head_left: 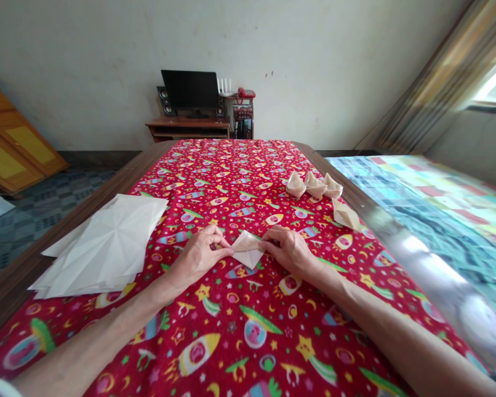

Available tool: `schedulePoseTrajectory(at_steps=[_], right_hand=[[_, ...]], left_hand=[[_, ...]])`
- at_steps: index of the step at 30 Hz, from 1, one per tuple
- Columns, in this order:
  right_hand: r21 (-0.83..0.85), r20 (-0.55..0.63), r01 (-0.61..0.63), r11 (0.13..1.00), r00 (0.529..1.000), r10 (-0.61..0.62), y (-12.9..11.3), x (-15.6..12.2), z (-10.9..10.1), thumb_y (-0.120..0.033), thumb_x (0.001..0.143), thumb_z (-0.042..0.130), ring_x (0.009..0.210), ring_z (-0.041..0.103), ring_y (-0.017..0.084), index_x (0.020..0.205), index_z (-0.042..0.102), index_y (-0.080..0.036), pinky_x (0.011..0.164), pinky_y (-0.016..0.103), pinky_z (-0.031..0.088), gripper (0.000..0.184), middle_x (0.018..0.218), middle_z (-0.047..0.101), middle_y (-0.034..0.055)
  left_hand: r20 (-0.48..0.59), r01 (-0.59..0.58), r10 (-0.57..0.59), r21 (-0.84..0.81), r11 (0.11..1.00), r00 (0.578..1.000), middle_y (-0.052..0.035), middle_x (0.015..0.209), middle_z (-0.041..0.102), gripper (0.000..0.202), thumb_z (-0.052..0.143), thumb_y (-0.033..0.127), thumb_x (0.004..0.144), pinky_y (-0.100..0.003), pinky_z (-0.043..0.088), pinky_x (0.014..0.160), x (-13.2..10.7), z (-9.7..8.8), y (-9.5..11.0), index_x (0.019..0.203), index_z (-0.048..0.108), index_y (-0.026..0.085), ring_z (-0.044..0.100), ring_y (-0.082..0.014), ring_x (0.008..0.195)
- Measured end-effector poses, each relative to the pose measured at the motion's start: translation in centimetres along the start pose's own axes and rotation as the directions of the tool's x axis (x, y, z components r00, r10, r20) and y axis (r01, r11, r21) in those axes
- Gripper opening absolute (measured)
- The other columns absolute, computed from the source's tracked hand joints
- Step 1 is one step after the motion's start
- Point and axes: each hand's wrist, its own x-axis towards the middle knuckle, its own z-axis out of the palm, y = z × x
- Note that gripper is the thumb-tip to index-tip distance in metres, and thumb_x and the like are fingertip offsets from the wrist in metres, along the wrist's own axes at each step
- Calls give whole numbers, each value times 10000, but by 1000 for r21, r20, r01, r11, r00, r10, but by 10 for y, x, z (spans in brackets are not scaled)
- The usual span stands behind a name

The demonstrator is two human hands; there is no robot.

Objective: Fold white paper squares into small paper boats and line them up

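Between my hands, at the middle of the table, is a small folded paper with a squarish, diamond-like outline. My left hand pinches its left corner between thumb and fingers. At the right corner, my right hand grips the paper in the same way, fingers curled. A stack of creased white paper sheets lies left of my left hand. Beyond my right hand stand several folded paper boats in a row, with a flatter folded paper piece nearer to me.
A red patterned cloth covers the dark wooden table. At the far wall are a monitor, speakers and a red telephone on a desk. A bed with a blue cover is on the right; a wooden cabinet stands left.
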Motion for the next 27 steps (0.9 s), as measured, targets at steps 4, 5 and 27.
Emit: schedulePoseTrajectory(at_steps=[4, 5, 27], right_hand=[[29, 20, 13, 999, 1000, -14, 0, 1, -2, -278, 874, 565, 720, 577, 118, 782, 644, -201, 627, 218, 399, 144, 812, 645, 6], [24, 20, 11, 1000, 1000, -11, -1, 1, -3, -278, 873, 567, 715, 575, 117, 783, 645, -201, 621, 218, 397, 141, 812, 645, 6], [-221, -39, 45, 974, 998, -55, -6, -3, 3, -320, 911, 512, 779, 568, 142, 794, 544, -194, 721, 244, 406, 175, 819, 611, 32]], left_hand=[[32, 20, -21, 11, 1000, 999, 14, 732, 554, 225, 688, 365, 763, -226, 449, 594, -1, -2, -1, 628, 666, 186, 543, -108, 657], [37, 26, -26, 14, 1000, 999, 12, 728, 556, 225, 688, 359, 762, -224, 447, 588, -1, -2, -1, 623, 665, 183, 544, -108, 654], [28, -40, 36, 201, 979, 999, -13, 805, 537, 58, 658, 199, 776, -257, 469, 658, 2, 4, 4, 785, 612, 164, 554, -137, 715]])
